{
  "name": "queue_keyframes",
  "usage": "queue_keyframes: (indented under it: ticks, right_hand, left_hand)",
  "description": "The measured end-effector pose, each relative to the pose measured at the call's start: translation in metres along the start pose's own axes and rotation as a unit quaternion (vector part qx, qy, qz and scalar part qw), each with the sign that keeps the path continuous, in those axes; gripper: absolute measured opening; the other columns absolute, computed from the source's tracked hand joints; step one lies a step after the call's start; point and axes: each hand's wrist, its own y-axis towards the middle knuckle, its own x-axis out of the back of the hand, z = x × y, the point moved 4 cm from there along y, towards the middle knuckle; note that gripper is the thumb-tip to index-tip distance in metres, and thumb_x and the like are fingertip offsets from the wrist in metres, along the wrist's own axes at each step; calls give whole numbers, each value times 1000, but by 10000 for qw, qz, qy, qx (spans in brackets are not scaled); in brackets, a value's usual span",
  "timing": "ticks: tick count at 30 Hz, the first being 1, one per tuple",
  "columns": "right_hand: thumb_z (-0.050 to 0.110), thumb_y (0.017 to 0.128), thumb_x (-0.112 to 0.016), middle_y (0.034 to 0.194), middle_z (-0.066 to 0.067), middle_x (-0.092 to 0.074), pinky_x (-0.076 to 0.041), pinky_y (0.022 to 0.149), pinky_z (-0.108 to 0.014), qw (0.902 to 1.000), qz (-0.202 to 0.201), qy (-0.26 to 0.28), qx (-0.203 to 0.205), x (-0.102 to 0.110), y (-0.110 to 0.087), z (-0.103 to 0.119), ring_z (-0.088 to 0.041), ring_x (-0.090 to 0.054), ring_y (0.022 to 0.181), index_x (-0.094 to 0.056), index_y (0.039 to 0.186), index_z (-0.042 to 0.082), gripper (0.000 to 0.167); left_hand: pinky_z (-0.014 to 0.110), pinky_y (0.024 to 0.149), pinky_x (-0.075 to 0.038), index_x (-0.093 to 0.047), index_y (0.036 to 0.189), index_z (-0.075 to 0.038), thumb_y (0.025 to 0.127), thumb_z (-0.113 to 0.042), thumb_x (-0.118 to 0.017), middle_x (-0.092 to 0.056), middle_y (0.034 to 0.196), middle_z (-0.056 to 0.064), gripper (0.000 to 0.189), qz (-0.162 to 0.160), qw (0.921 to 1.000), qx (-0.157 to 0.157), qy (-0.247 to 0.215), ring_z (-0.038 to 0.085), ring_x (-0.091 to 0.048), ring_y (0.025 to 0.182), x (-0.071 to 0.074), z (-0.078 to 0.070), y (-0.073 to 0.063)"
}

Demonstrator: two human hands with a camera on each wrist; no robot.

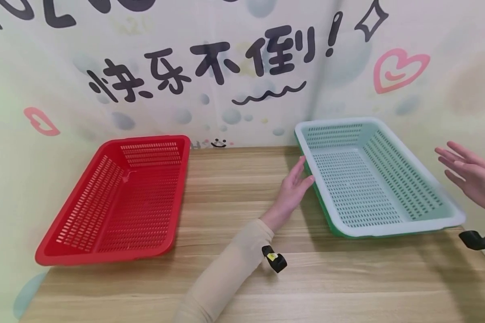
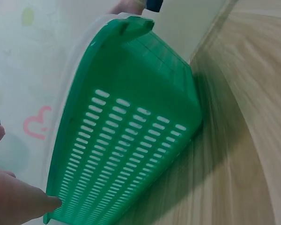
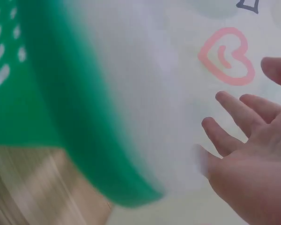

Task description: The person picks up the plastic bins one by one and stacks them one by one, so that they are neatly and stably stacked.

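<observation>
A white slotted plastic basket [image 1: 396, 229] sits nested in a green basket [image 2: 126, 140] at the right of the table. My left hand [image 1: 288, 193] is at their left side, its fingers extended along the rim. In the left wrist view the thumb [image 2: 28, 201] overlaps the rim's edge; whether it presses there I cannot tell. Off the baskets' right side, my right hand [image 1: 474, 175] is held up with its fingers spread, apart from the rim and holding nothing. The right wrist view has the same hand [image 3: 257, 154] beside the blurred rim.
A red slotted basket [image 1: 105, 258] stands at the left of the wooden table [image 1: 234, 215]. Behind both sides hangs a pale printed backdrop [image 1: 242, 125] with black writing and pink hearts. A wall-like sheet also borders the table's left side.
</observation>
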Motion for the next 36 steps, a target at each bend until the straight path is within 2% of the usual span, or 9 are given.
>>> queue_keyframes:
  ticks: [2,4,6,11,16,20,28,33,36]
  right_hand:
    - [-7,102,-16,141,3,-50,-8,110,-14,9995,130,177,237,1,0,1,-4,-45,125,-29,153,17,58]
    - [-9,101,-15,142,0,-50,-25,104,-14,9986,272,268,356,0,0,2,-6,-46,126,-30,152,12,57]
    - [-10,100,-14,144,-1,-48,-25,106,-14,9984,373,184,396,-3,1,4,-6,-45,127,-28,152,10,57]
    - [-8,102,-16,148,7,-42,15,106,-16,9974,322,-595,264,-13,6,4,-2,-37,131,-23,154,12,57]
    - [-9,102,-16,150,4,-38,-10,110,-13,9962,555,-625,250,-28,14,7,-5,-36,133,-19,154,7,55]
    - [-10,101,-14,153,1,-34,-30,104,-13,9916,963,-831,247,-45,17,8,-7,-36,135,-12,154,1,54]
    - [-11,100,-13,160,-5,-15,-27,106,-14,9715,1437,-1884,-79,-79,22,10,-7,-25,140,-7,153,0,54]
    - [-7,102,-20,158,-5,-20,-26,105,-14,9667,1059,-2304,-340,-92,29,10,-6,-26,140,-14,153,0,52]
    - [-2,104,-26,156,-3,-27,-30,102,-13,9509,784,-2948,-514,-98,33,8,-4,-31,137,-22,152,2,49]
  left_hand:
    - [33,112,-24,-29,153,-18,97,-16,-56,-25,156,-1,62,-54,9999,99,48,15,-25,141,4,-1,-2]
    - [35,112,-26,-31,152,-22,97,-18,-56,-27,155,1,61,-81,9998,170,73,17,-27,140,8,-2,-2]
    - [38,110,-29,-32,151,-26,97,-19,-57,-29,155,1,60,-71,9996,249,114,18,-29,140,11,-2,-3]
    - [39,110,-30,-34,150,-29,96,-20,-58,-32,153,-5,60,-95,9992,291,247,19,-31,139,21,0,-2]
    - [36,111,-27,-33,151,-29,97,-20,-57,-29,154,-5,60,-45,9985,181,511,19,-29,140,34,0,-4]
    - [38,113,-24,-33,151,-27,97,-17,-56,-25,156,-3,60,86,9975,31,695,20,-26,141,43,0,-7]
    - [38,115,-19,-28,153,-18,98,-9,-53,-20,158,1,61,292,9970,-100,715,22,-18,144,57,0,-12]
    - [43,113,-24,-28,153,-21,98,-14,-55,-21,158,0,61,312,9959,142,843,28,-21,142,64,0,-14]
    - [42,113,-23,-29,153,-20,99,-16,-54,-23,157,-1,60,347,9946,195,959,24,-21,142,71,-2,-14]
